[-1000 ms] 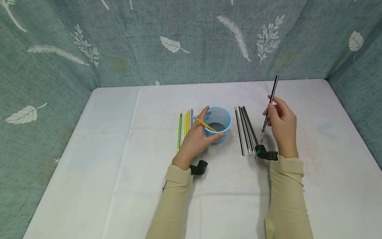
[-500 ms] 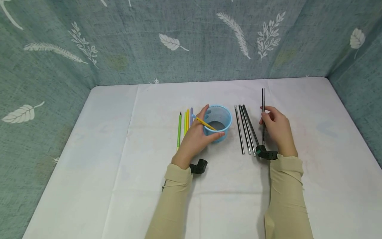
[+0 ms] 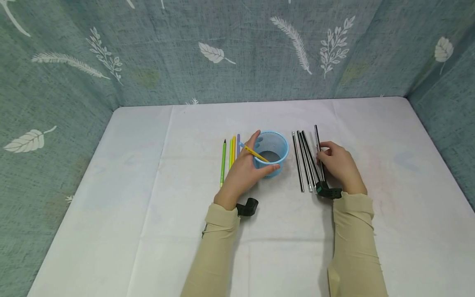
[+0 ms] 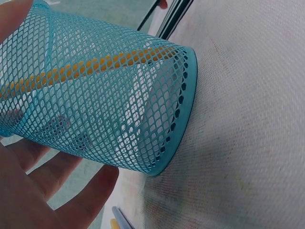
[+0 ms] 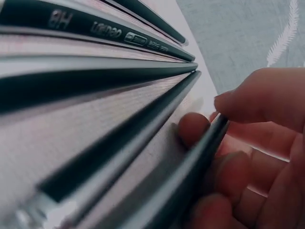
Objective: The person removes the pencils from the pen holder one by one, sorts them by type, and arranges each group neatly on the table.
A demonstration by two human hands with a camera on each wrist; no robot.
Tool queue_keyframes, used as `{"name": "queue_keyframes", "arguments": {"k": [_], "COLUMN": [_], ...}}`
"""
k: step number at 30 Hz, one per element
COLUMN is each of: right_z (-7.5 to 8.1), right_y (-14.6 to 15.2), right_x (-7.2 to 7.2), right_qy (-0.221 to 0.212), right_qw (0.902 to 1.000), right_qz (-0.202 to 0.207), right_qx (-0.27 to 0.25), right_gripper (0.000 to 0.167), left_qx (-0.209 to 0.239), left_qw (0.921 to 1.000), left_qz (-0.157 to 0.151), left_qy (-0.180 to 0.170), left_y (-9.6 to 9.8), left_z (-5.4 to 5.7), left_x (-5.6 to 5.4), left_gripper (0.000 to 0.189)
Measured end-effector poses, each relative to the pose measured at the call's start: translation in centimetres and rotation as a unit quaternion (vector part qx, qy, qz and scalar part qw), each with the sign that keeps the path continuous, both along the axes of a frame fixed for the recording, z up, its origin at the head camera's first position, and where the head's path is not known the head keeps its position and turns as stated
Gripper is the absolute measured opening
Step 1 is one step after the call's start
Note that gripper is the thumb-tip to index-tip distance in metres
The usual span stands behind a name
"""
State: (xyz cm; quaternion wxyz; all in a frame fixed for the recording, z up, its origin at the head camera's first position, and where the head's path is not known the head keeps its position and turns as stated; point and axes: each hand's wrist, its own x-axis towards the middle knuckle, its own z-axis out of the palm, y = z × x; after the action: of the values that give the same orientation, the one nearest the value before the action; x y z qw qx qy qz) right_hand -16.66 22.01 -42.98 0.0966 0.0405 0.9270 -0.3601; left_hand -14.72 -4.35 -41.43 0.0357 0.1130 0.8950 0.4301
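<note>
My left hand (image 3: 243,173) grips a light-blue mesh pencil cup (image 3: 272,142), thumb and fingers round its sides. Inside the cup leans a yellow pencil (image 4: 95,66), its blue end sticking out over the rim toward the left. With thumb and fingertips my right hand (image 3: 339,165) pinches a black-and-silver striped pencil (image 3: 318,142). That pencil is just right of a row of several similar striped pencils (image 3: 305,161) lying on the table. In the right wrist view one lying pencil (image 5: 71,21) bears the letters HB.
Left of the cup, partly behind my left hand, lie a green pencil (image 3: 223,163), yellow pencils (image 3: 233,146) and a purple one (image 3: 238,142). A white cloth covers the table (image 3: 178,255). A grey-green leaf-patterned curtain (image 3: 237,53) hangs behind and at both sides.
My right hand has moved left and lowered its striped pencil from a raised, tilted pose to beside the row of pencils. The left hand and cup have stayed put.
</note>
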Motion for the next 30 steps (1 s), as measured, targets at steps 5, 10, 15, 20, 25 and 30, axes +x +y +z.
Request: {"name": "queue_keyframes", "arguments": {"k": [5, 10, 15, 20, 25, 30], "right_z": [-0.2, -0.1, 0.1, 0.5, 1.1, 1.7], "right_y": [-0.1, -0.4, -0.4, -0.7, -1.2, -2.3], "right_x": [0.0, 0.1, 0.1, 0.1, -0.1, 0.1], "right_qy": [0.011, 0.018, 0.024, 0.061, 0.115, 0.139], "right_qw": [0.9999, 0.9997, 0.9995, 0.9970, 0.9922, 0.9874], "right_qz": [-0.003, -0.009, -0.019, -0.046, -0.039, -0.028], "right_qx": [0.009, 0.014, 0.009, 0.000, -0.030, -0.071], "right_gripper": [0.048, 0.046, 0.043, 0.043, 0.041, 0.041], "left_qx": [0.000, -0.001, -0.005, -0.007, -0.001, -0.003], "left_qw": [1.0000, 1.0000, 1.0000, 0.9999, 1.0000, 1.0000], "left_qz": [-0.001, -0.003, -0.004, -0.005, -0.003, -0.007], "left_qy": [-0.001, -0.002, -0.002, -0.009, -0.005, -0.004], "left_y": [-0.1, -0.1, -0.1, -0.1, -0.1, -0.1], "left_z": [0.0, 0.0, 0.0, 0.1, 0.1, 0.1], "left_x": [0.0, 0.0, 0.0, 0.0, 0.0, 0.1], "left_gripper": [0.093, 0.094, 0.094, 0.095, 0.094, 0.095]}}
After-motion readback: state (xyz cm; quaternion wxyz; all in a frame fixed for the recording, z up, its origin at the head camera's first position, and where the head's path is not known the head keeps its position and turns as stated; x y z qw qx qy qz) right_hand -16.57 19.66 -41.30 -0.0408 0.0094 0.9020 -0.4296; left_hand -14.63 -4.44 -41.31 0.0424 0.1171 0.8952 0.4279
